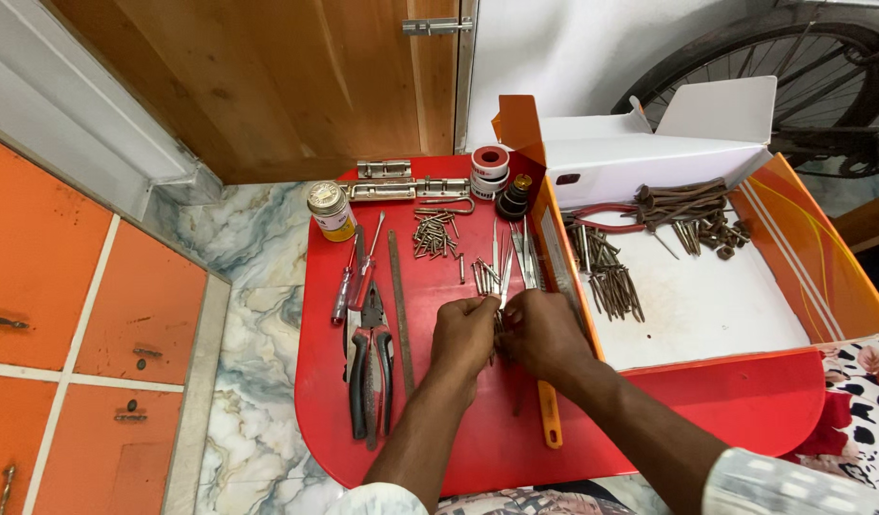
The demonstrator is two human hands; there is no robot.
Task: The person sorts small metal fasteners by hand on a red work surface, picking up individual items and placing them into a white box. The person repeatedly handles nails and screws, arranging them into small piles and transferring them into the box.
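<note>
Fingertips of both hands meet at the middle of the red table [458,448], pinched on a small bundle of long nails [499,315]. Left hand [463,336] has thumb & forefinger closed on the bundle's left side; right hand [544,336] closes on it from the right w/ fingers curled under. Nail shafts stick up between the two hands toward the far edge; lower ends are hidden behind the knuckles, so exact count can't be told.

Progress, judging by layout: sorting looks partly done. A good heap of nails [609,272] already lies in the white box [706,315] just right of the hands, w/ a darker cluster of screws [711,232] & red-handled pliers [601,215] at its back. Left on the table: loose nails [481,277] just beyond the fingers, a scatter of short screws [434,234] farther up, plus a few thin steel pieces [520,253] beside the box wall.

Other items around, not touched: pliers w/ red-black grips [371,367] well left of the left hand, a flat file [399,305] between pliers & hand, two screwdrivers [351,277], a small yellow tin [330,210], door bolts [401,189] at the far edge, tape roll [490,164], a dark small bottle [514,200]. An orange-handled tool [551,420] lies under the right wrist.
</note>
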